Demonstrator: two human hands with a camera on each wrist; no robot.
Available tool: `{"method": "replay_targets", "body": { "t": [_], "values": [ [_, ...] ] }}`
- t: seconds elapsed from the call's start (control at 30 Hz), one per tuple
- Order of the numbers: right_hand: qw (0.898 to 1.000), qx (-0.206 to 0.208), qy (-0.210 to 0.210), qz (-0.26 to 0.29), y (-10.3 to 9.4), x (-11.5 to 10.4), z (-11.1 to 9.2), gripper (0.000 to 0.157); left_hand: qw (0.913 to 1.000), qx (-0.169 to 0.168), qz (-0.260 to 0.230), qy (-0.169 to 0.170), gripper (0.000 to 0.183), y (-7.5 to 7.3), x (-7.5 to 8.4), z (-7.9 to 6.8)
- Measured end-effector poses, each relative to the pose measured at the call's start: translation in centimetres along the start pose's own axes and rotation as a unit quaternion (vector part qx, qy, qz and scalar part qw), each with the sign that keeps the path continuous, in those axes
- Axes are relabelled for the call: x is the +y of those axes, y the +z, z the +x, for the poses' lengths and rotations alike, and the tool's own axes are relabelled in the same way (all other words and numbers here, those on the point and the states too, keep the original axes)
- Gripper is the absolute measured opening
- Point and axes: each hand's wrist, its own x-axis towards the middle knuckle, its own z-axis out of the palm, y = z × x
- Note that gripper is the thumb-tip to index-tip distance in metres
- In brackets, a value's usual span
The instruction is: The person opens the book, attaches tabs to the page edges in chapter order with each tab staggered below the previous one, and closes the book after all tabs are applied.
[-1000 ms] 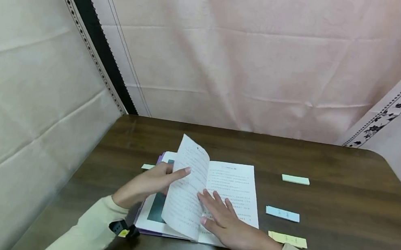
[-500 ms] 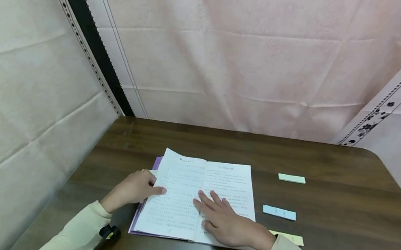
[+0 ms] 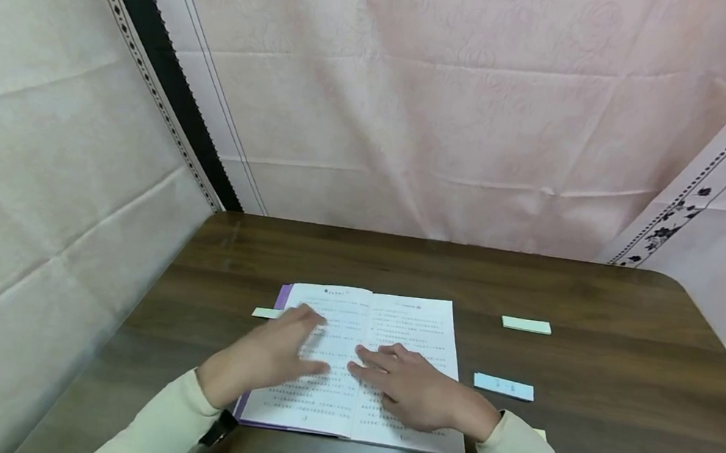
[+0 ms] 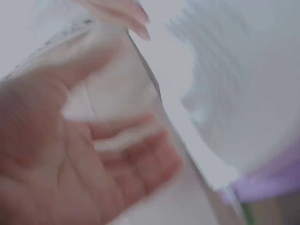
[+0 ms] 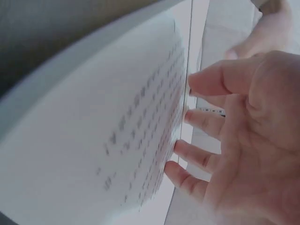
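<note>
An open book (image 3: pixel 416 321) with printed white pages and a purple cover edge lies on the table. My left hand (image 3: pixel 273 354) is over the left page, its thumb and fingers spread apart and nothing between them. In the left wrist view the left hand (image 4: pixel 84 145) is blurred, palm showing, with the page beyond it. My right hand (image 3: pixel 415 391) is over the right page near the center fold. The right wrist view shows the right hand's (image 5: pixel 253 140) fingertips right at the page, fingers extended, and no object in the palm.
A pale green sticky-note pad (image 3: pixel 527 325) and a light blue pad (image 3: pixel 503 387) lie right of the book. A yellow pad (image 3: pixel 540 433) is mostly hidden by the right sleeve. A green tab (image 3: pixel 266 313) sticks out at the book's left edge. Curtains stand behind the brown table (image 3: pixel 620 372).
The lifted page has been turned to the left and now lies flat. My left hand let go of its edge and moved right over the page. The right hand stayed near the fold.
</note>
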Motion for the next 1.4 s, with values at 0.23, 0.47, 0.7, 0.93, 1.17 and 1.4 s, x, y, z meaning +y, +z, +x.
{"method": "replay_targets", "body": {
  "t": [0.23,0.47,0.7,0.93,1.17,1.4],
  "values": [
    [1.0,0.001,-0.019,0.015,-0.2,0.3,0.1,0.061,0.9946,-0.051,-0.021,0.088,0.055,1.2,1.4,1.9],
    [0.999,0.003,-0.002,0.041,-0.2,0.1,0.0,0.062,0.9942,-0.06,0.039,0.08,0.06,1.2,2.2,2.5],
    [0.996,0.017,0.005,0.093,-0.3,0.5,-0.4,0.058,0.9932,-0.081,0.063,0.054,0.066,1.0,3.2,2.7],
    [0.982,0.1,0.124,0.101,-2.3,3.3,-0.1,0.062,0.9918,-0.087,0.082,0.047,0.07,1.1,3.6,3.1],
    [0.971,0.081,0.209,0.078,-4.0,8.7,1.2,0.086,0.992,-0.088,0.079,0.043,0.071,1.1,3.9,3.4],
    [0.977,0.071,0.201,0.028,-4.3,10.4,2.1,0.091,0.9914,-0.089,0.089,0.038,0.071,1.2,4.1,3.1]
  ]
}}
